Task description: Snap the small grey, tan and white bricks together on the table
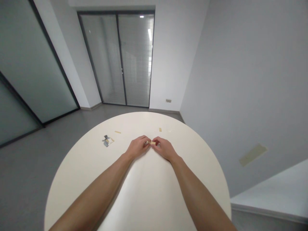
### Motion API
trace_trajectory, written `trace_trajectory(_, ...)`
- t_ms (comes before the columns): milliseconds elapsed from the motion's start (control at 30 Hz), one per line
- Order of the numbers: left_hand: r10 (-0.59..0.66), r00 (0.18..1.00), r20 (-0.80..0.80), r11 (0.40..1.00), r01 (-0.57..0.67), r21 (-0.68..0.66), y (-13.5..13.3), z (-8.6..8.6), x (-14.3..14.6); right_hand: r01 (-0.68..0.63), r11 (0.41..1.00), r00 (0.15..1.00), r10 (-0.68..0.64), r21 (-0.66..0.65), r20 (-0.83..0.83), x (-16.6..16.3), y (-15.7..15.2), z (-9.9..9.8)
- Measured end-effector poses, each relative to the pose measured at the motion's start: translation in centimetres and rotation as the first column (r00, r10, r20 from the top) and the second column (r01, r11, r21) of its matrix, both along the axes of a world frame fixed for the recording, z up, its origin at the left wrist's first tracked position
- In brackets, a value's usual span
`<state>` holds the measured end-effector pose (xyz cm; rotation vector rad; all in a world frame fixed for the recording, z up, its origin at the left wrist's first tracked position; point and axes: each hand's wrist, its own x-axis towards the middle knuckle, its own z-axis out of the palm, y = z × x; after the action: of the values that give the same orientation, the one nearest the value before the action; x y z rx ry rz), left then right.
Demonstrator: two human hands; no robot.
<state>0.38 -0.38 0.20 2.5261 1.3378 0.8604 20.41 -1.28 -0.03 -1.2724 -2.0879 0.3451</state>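
— What is in view?
— A round white tabletop (192,154). Above its middle my left hand (137,147) and right hand (163,148) meet, both pinching one tiny tan piece (152,142).
— How does it handle?
— Light, stiff, probably easy to drop; fingertips on its ends.

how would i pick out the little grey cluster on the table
Start at the round white table. Left of the left hand lies a small cluster of pieces. It alone has grey in it; the loose bits nearby are plain tan.
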Motion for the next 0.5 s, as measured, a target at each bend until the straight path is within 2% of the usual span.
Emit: trace_trajectory(500,0.026,0.999,-0.035,1.0,-0.026,0.009,0.14,-0.24,-0.11,0.012,1.0,0.999,-0.012,0.018,0.032,-0.07,0.33,-0.21)
